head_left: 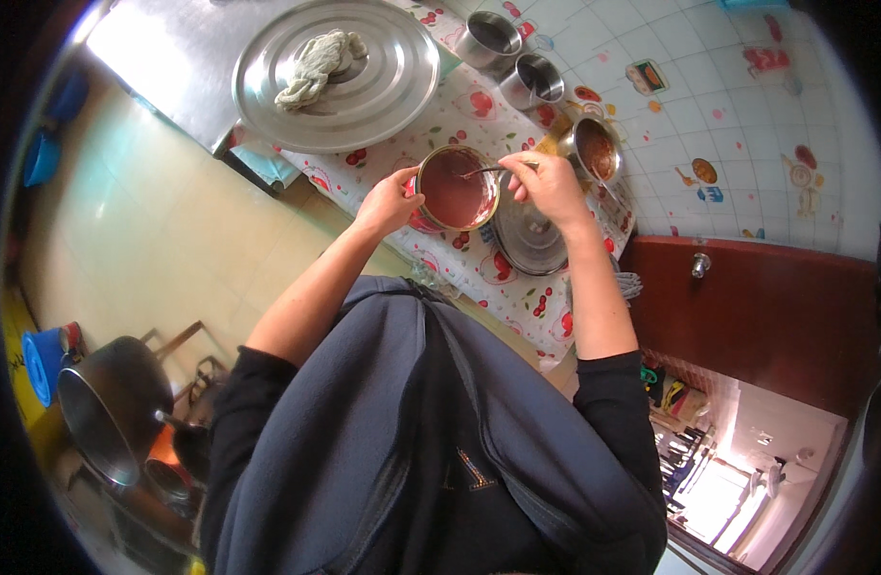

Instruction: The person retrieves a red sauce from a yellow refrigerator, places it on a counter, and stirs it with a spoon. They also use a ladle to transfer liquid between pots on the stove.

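Observation:
My left hand (pixel 394 201) grips the rim and side of an open can (pixel 427 221) with a red outside. Reddish-brown paste or sauce (pixel 449 188) lies inside the can. Between the fingers of my right hand (pixel 545 183) is the handle of a metal spoon (pixel 494 169), its bowl end down in the can at the sauce. Just right of the can, partly beneath my right forearm, lies a round metal lid (pixel 530 241). A steel pot (pixel 597 147) holding chunky red-brown sauce and a utensil stands beyond my right hand.
A large round metal lid (pixel 404 86) with a knotted cloth (pixel 318 72) lies at the upper left. Two steel containers (pixel 487 39) (pixel 532 80) stand along the tiled wall. The table has a cherry-patterned cover (pixel 476 108). A dark pot (pixel 117 410) is at lower left.

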A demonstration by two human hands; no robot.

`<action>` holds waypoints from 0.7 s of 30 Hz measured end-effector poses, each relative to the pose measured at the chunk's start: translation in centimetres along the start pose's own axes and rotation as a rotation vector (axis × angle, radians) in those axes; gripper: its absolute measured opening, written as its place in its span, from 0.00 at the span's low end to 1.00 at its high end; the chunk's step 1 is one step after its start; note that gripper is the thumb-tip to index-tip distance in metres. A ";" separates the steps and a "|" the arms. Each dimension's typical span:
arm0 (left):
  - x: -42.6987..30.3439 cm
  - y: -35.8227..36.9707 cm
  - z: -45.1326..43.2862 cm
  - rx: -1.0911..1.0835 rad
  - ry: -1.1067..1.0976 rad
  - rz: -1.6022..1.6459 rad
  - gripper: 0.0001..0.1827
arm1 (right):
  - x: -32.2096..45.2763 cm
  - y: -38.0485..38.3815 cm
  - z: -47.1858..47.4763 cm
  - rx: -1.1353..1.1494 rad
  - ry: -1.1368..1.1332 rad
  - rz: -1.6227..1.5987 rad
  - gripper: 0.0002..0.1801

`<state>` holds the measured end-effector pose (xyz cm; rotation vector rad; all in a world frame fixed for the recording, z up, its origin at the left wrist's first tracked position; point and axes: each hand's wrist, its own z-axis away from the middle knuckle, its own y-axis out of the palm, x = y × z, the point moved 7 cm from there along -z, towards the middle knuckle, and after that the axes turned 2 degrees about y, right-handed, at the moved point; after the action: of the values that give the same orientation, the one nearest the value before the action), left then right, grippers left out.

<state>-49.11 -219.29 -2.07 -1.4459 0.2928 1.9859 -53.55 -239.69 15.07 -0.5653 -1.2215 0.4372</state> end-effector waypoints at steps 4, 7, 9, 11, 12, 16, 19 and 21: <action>-0.5 -0.2 0.3 0.002 0.011 -0.004 0.31 | 1.5 -0.3 0.3 -0.012 -0.041 -0.063 0.12; -0.6 -0.2 0.4 0.006 0.001 0.011 0.30 | 1.2 0.5 -0.6 -0.049 -0.081 -0.079 0.12; -0.6 -0.2 0.5 0.008 -0.005 0.018 0.31 | 0.3 1.7 -1.1 -0.068 -0.086 -0.080 0.12; -0.6 -0.1 0.5 0.009 -0.015 0.018 0.31 | -0.5 2.5 -1.3 -0.100 -0.117 -0.040 0.12; -0.8 -0.2 0.5 0.009 -0.001 0.024 0.30 | -0.9 2.9 -1.6 -0.113 -0.116 -0.034 0.12; -0.9 -0.3 0.5 0.007 0.021 0.019 0.30 | -1.7 3.1 -1.9 -0.103 -0.082 -0.057 0.12; -0.9 -0.3 0.4 0.012 0.030 0.014 0.30 | -1.2 2.0 -1.4 -0.076 -0.027 -0.137 0.12; -0.8 -0.2 0.3 0.018 0.030 0.010 0.30 | -0.5 0.7 -0.8 -0.066 0.010 -0.167 0.12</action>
<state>-49.07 -219.24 -1.17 -1.4665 0.3316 1.9661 -52.98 -239.59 14.06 -0.5167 -1.2658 0.2531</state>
